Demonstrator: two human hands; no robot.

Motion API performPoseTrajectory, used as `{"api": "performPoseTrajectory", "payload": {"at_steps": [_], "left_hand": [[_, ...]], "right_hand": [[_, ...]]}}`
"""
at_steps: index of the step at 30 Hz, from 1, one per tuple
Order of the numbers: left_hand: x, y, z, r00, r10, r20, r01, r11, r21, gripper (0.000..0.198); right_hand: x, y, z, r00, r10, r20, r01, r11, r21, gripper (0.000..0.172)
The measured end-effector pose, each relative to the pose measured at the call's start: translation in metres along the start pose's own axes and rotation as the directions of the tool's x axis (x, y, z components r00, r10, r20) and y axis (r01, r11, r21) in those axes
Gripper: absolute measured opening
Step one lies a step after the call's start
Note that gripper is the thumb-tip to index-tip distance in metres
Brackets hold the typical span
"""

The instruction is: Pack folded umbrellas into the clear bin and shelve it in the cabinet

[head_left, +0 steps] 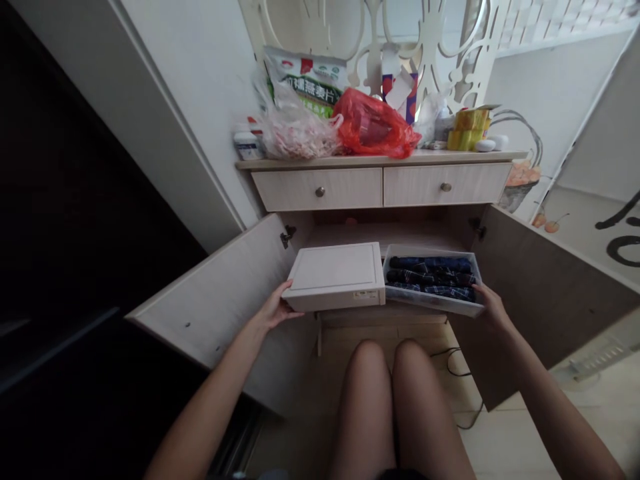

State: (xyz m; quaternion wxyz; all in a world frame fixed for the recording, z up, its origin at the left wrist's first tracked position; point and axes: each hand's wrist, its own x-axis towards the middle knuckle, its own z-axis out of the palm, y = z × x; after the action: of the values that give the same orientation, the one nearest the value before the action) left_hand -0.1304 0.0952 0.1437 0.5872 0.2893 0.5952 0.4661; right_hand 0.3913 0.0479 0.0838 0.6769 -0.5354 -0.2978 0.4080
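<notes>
My left hand (pixel 277 308) is closed on the near left corner of a white box (pixel 335 267), thumb on top and fingers under its edge. A small label sits on the box's front face. Beside it, my right hand (pixel 491 307) grips the right end of a clear plastic bin (pixel 435 304). Rolled dark plaid cloths (pixel 433 275) lie in rows inside the bin. Both containers are held level in front of the open cabinet (pixel 380 235), side by side. What lies under the white box is hidden.
Two cabinet doors, left (pixel 235 287) and right (pixel 545 293), stand swung open on either side. Above are two closed drawers (pixel 320 180). Bags, a red plastic bag (pixel 373 123) and yellow packs (pixel 469 130) crowd the top. A black cable (pixel 463 373) lies on the floor.
</notes>
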Motion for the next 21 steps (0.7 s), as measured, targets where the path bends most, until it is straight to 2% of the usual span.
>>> {"api": "performPoseTrajectory", "payload": {"at_steps": [3,6,13,17,21], "left_hand": [[-0.002,-0.003,0.004,1.0,-0.019,0.015,0.019,1.0,0.007,0.032],[-0.002,-0.009,0.011,0.999,-0.046,0.006,0.046,0.999,0.018,0.033],[-0.006,-0.025,0.032,0.997,-0.079,0.003,0.079,0.997,0.015,0.037],[-0.01,-0.033,0.051,0.995,-0.097,0.01,0.097,0.995,0.037,0.04],[-0.012,-0.041,0.073,0.994,-0.098,0.043,0.096,0.995,0.033,0.036]], "right_hand": [[0.002,-0.006,-0.002,0.991,0.114,0.073,-0.111,0.993,-0.042,0.041],[0.001,-0.008,0.001,0.974,0.175,0.144,-0.165,0.983,-0.083,0.038],[-0.005,0.005,0.025,0.942,0.276,0.189,-0.277,0.961,-0.022,0.027],[-0.005,0.02,0.046,0.925,0.267,0.271,-0.27,0.962,-0.024,0.029],[-0.004,0.035,0.069,0.927,0.18,0.329,-0.167,0.984,-0.069,0.04]]}}
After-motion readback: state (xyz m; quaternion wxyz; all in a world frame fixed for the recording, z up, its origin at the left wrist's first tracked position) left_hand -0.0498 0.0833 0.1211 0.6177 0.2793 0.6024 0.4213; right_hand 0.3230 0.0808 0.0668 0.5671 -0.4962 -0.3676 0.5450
